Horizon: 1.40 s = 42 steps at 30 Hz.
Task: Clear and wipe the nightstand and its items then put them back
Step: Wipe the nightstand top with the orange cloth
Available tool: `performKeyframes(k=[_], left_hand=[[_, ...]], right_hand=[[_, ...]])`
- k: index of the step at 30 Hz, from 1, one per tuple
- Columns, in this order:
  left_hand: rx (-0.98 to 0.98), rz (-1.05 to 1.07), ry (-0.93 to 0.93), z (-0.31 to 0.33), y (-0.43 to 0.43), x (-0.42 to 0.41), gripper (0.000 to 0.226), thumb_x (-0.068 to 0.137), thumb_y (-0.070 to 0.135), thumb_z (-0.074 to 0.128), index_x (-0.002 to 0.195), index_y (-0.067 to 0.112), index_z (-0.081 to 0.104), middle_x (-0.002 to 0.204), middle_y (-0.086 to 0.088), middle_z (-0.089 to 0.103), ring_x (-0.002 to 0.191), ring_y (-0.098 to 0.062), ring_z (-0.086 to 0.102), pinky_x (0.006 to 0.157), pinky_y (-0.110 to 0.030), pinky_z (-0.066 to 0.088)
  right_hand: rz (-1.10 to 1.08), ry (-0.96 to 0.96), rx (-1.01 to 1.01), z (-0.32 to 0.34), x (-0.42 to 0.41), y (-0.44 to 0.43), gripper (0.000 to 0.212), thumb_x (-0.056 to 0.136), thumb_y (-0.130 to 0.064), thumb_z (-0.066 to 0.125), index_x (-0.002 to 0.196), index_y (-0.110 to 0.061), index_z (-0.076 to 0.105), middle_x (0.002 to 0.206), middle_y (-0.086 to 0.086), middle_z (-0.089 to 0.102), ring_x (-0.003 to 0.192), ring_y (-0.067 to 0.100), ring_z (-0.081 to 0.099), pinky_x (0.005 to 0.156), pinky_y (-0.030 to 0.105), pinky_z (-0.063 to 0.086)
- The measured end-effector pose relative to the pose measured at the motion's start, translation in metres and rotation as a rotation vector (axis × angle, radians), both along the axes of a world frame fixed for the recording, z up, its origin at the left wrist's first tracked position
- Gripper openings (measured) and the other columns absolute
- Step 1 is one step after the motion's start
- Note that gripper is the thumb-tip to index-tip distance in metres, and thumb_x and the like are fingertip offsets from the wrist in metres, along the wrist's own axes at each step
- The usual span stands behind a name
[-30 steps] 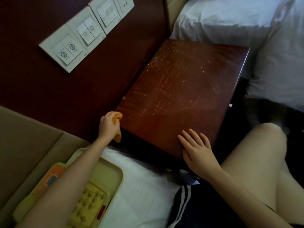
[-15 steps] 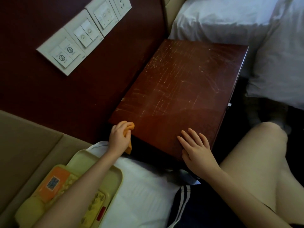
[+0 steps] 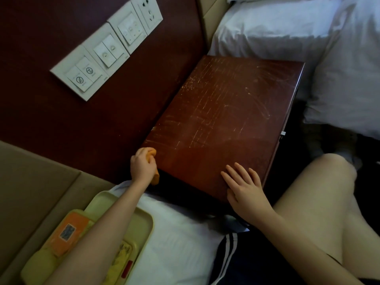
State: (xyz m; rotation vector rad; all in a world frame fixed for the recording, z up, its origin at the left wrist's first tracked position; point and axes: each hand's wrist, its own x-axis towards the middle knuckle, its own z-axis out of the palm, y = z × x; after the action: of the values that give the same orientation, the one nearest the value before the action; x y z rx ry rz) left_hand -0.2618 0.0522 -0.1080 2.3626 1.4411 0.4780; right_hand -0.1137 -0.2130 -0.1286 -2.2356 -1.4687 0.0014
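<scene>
The left hand [image 3: 143, 166], its grip clamped on one orange cloth [image 3: 151, 152], has slid slightly along the table [image 3: 226, 112] edge near the wall corner, so wiping looks underway. The right hand [image 3: 244, 190] stays flat on the near corner, fingers straight. One tray [image 3: 150, 223] of cleared items waits on the bed [image 3: 181, 243].

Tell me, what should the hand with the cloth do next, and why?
Probably sweep the cloth across the nightstand top: the left hand grips it at the near left corner, partly over the edge, the top looks streaked, and the right hand rests flat on it.
</scene>
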Motion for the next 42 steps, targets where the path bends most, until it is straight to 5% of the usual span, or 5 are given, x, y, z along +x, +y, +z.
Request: performKeyframes(k=[8,14,20,31,42], left_hand=[[-0.009,-0.243,0.092,-0.006,-0.016,-0.006,0.024,0.09,0.01,0.051,0.111,0.016,0.062,0.122,0.002,0.056,0.109,-0.023,0.046,0.087,-0.031,0.04],[-0.056,0.133,0.015,0.004,0.019,-0.001,0.021,0.092,0.008,0.049,0.106,0.016,0.063,0.123,-0.005,0.055,0.108,-0.028,0.052,0.086,-0.04,0.049],[-0.02,0.104,0.014,0.002,0.002,0.013,0.022,0.09,0.005,0.049,0.103,0.014,0.064,0.12,-0.006,0.057,0.106,-0.028,0.052,0.083,-0.034,0.045],[0.014,-0.266,0.046,-0.013,-0.04,0.014,0.024,0.089,0.01,0.051,0.107,0.021,0.062,0.116,0.01,0.054,0.098,-0.008,0.037,0.079,-0.025,0.034],[-0.061,0.136,0.021,0.003,0.01,0.013,0.021,0.091,0.006,0.049,0.105,0.014,0.062,0.122,-0.008,0.051,0.105,-0.029,0.052,0.088,-0.036,0.046]], right_hand=[[-0.011,0.058,-0.036,0.001,0.003,-0.004,0.058,0.065,-0.007,0.079,0.12,-0.005,0.062,0.125,0.014,0.059,0.117,0.037,0.054,0.098,0.051,0.029],[-0.001,0.116,-0.077,0.004,0.003,-0.006,0.056,0.074,-0.009,0.071,0.128,-0.007,0.055,0.133,0.013,0.053,0.124,0.036,0.048,0.103,0.049,0.023],[0.068,0.186,-0.094,-0.001,0.007,-0.003,0.053,0.096,-0.019,0.041,0.146,-0.014,0.024,0.154,0.006,0.018,0.143,0.023,0.01,0.108,0.024,-0.015],[0.001,0.195,-0.102,0.003,0.006,-0.006,0.051,0.088,-0.014,0.058,0.137,-0.009,0.045,0.144,0.011,0.041,0.135,0.034,0.034,0.111,0.045,0.013],[0.005,0.176,-0.113,-0.001,0.006,-0.004,0.052,0.09,-0.018,0.054,0.14,-0.012,0.041,0.148,0.008,0.035,0.138,0.031,0.028,0.112,0.047,0.013]])
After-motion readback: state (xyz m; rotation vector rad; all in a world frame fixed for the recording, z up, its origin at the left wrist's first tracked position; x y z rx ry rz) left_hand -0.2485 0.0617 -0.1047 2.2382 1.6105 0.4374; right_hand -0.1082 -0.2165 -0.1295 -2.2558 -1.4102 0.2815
